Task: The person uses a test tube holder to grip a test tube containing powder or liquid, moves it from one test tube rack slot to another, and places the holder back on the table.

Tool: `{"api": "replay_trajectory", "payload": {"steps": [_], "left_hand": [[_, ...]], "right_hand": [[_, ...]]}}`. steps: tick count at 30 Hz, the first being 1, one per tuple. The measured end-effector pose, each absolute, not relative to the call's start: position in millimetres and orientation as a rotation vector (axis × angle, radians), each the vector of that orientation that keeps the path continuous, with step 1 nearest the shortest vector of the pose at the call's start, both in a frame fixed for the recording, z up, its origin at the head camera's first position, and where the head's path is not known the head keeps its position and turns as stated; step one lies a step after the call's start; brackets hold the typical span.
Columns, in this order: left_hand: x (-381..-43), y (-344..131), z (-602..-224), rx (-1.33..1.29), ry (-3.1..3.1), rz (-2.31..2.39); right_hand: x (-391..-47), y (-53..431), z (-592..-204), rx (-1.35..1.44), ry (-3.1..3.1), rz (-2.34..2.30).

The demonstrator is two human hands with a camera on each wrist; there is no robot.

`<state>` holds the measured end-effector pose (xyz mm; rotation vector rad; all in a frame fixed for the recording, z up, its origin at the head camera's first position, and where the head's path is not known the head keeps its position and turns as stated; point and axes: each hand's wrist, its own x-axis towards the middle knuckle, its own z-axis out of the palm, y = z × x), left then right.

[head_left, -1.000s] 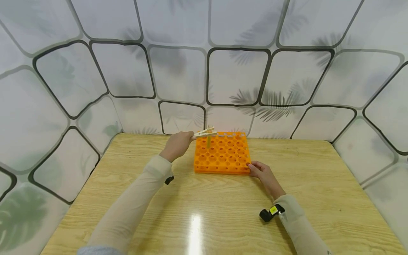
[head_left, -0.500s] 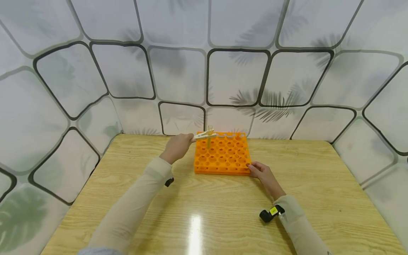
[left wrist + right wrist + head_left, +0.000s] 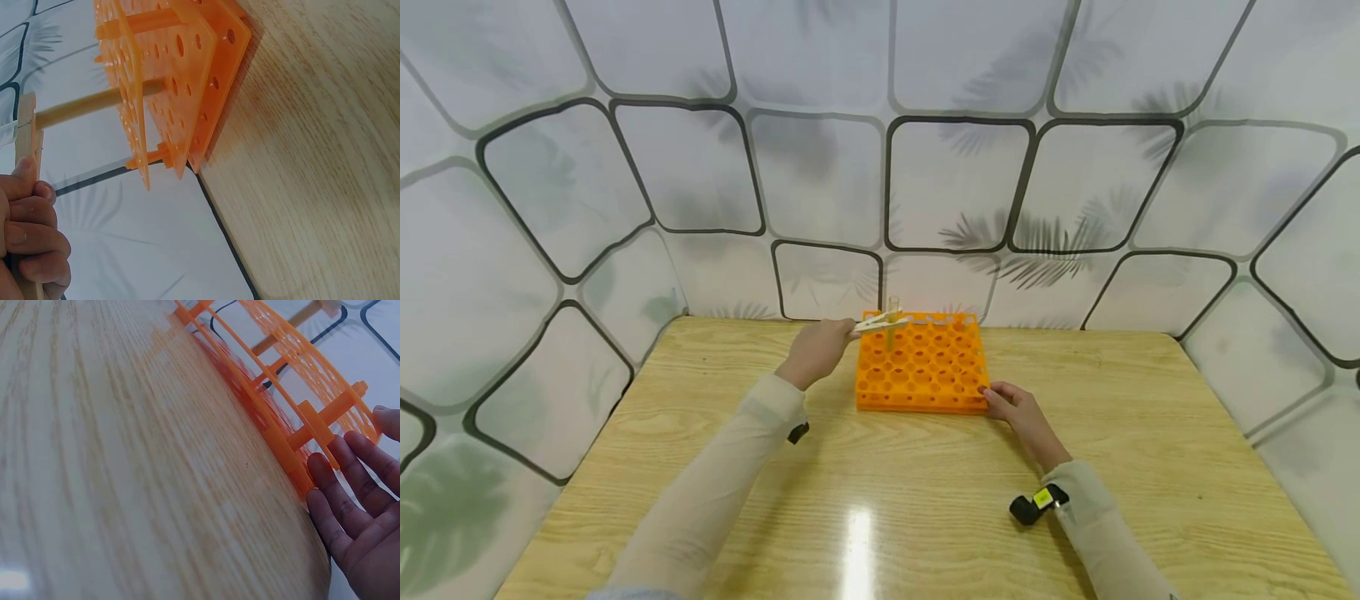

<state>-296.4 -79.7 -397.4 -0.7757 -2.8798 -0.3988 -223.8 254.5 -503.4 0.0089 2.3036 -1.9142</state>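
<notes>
My left hand (image 3: 815, 347) grips the rear of a wooden test tube clamp (image 3: 871, 326), with fingers (image 3: 45, 240) curled round its handle in the left wrist view. The clamp's jaws are around a glass test tube (image 3: 891, 340) with yellow content, near its upper part. In the left wrist view the tube (image 3: 81, 111) passes through the top plate of the orange test tube rack (image 3: 181, 94) and reaches the plate below. At the rack's (image 3: 925, 402) front right corner, my right hand (image 3: 1024, 417) holds the edge, thumb (image 3: 386, 419) by the top plate and fingertips along the side.
The rack stands on a wood-grain table (image 3: 940, 483), close to its back edge. Behind and beside the table rises a pale patterned backdrop (image 3: 820, 183). A black wrist camera (image 3: 1028, 505) sits on the right forearm.
My left hand and the clamp have come slightly lower, and more of the tube's top shows above the clamp. My right hand has stayed at the rack's corner.
</notes>
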Motion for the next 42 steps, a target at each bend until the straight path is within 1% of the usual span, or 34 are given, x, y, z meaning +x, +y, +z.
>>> {"api": "replay_trajectory", "payload": {"steps": [42], "left_hand": [[-295, -79, -411, -0.744, -2.910, -0.385]], "right_hand": [[-223, 255, -503, -0.005, 2.311, -1.908]]}}
